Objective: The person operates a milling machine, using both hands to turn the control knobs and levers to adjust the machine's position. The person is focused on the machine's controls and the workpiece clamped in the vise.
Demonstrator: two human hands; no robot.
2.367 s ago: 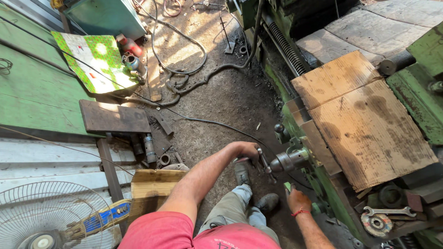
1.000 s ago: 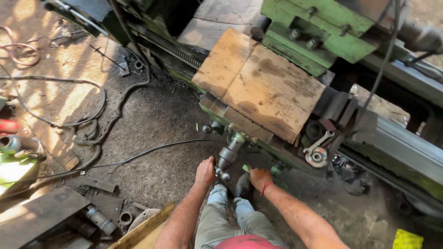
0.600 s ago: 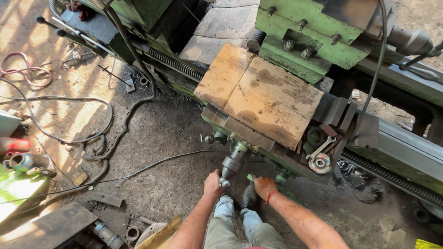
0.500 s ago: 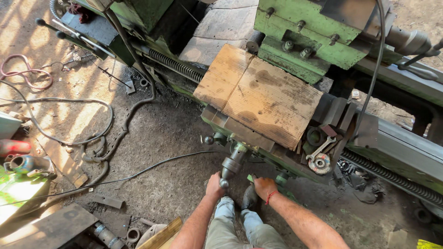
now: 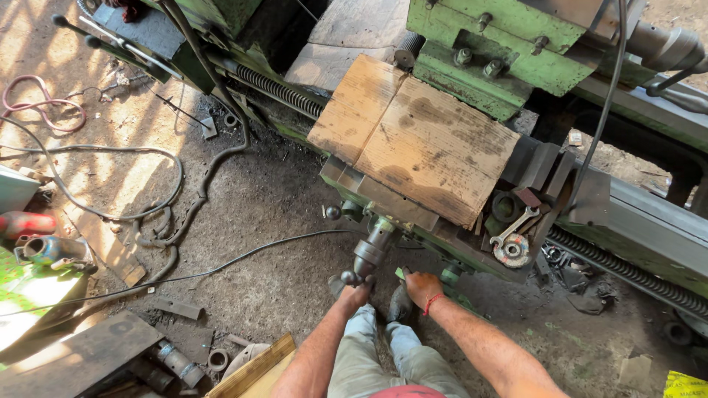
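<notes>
The left hand (image 5: 355, 293) is gripping the grey metal crank handle (image 5: 366, 258) of the green lathe (image 5: 487, 66) — the right hand (image 5: 422, 287) is closing on a small green lever (image 5: 400, 273).

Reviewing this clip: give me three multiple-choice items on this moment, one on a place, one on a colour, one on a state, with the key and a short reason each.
1. Where does the silver open-ended spanner lie?
A. on the dirt floor by the cables
B. on the green lathe's carriage, right of the brown wooden boards
C. in the right hand

2. What colour is the band on the right wrist?
A. red
B. blue
C. white

3. What is the left hand doing?
A. hanging free over the floor
B. lying flat on the boards
C. closed on the grey metal crank handle at the carriage front

Key: 1 B, the spanner rests by a round metal part beside the boards. 2 A, a thin red band crosses the wrist. 3 C, the fingers wrap the handle's lower end, while the right hand rests at the machine's edge.
</notes>
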